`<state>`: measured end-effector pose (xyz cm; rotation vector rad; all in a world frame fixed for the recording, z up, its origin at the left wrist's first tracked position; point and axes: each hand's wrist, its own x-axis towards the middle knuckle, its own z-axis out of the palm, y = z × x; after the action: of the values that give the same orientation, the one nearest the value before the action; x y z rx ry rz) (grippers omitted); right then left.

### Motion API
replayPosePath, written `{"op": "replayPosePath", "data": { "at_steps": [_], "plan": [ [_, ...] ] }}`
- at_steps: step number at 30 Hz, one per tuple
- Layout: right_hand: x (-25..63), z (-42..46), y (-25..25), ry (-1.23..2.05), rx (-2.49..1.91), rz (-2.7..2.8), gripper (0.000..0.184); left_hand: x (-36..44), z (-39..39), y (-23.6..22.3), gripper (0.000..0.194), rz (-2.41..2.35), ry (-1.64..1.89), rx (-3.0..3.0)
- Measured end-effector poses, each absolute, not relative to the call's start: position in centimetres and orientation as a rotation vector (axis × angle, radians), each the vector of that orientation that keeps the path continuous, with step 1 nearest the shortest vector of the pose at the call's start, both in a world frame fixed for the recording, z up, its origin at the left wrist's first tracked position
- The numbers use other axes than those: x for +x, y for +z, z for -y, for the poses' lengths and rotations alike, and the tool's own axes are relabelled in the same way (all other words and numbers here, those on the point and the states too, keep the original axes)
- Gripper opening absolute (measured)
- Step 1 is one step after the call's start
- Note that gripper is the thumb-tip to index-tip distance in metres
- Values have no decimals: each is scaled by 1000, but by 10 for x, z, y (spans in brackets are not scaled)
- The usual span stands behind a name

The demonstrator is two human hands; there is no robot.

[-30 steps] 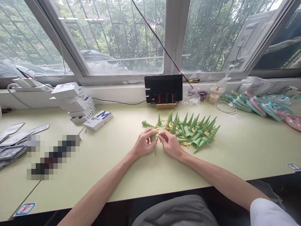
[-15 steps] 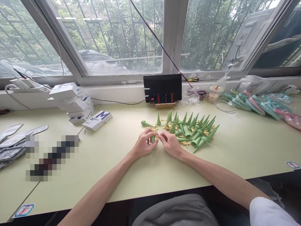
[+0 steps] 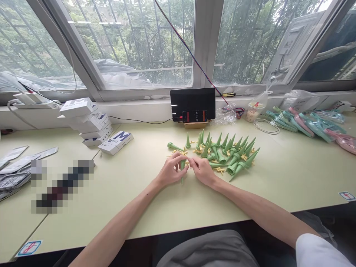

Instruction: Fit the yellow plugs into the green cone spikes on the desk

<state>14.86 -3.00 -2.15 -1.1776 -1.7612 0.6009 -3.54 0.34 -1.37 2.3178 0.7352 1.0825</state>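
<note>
Between the fingers of my left hand is a green plastic spike, its pointed end hanging downward. My right hand is right beside it, thumb and forefinger pinched on a small yellow plastic valve at the spike's side. The fingers partly hide the valve, and I cannot tell how firmly it sits on the spike. Just behind and to the right of my hands lies a cluster of green spikes, some upright and some on their sides, with yellow valves among them. One more spike lies behind my left hand.
A phone leans against a black tablet at the back. White boxes are stacked on the left, near flat packets. A bagged cup and plastic-wrapped items line the right rear. The table's front edge is close to me.
Both hands stay in nearly the same place around the spike. My right fingertips have shifted very slightly; the view has moved a little.
</note>
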Motion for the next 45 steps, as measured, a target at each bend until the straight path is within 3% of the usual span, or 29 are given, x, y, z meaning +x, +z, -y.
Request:
{"op": "replayPosePath", "data": {
  "at_steps": [12, 32, 45],
  "plan": [
    [147, 34, -18, 707, -1072, 1716, 23, -34, -6, -15, 25, -759, 1036, 2291],
    [149, 33, -19, 698, -1092, 1721, 21, -34, -6, -16, 21, -803, 993, 2310],
    [152, 31, -18, 666, -1173, 1769, 31, -35, -6, -19, 24, -795, 992, 2304]
  ]
}}
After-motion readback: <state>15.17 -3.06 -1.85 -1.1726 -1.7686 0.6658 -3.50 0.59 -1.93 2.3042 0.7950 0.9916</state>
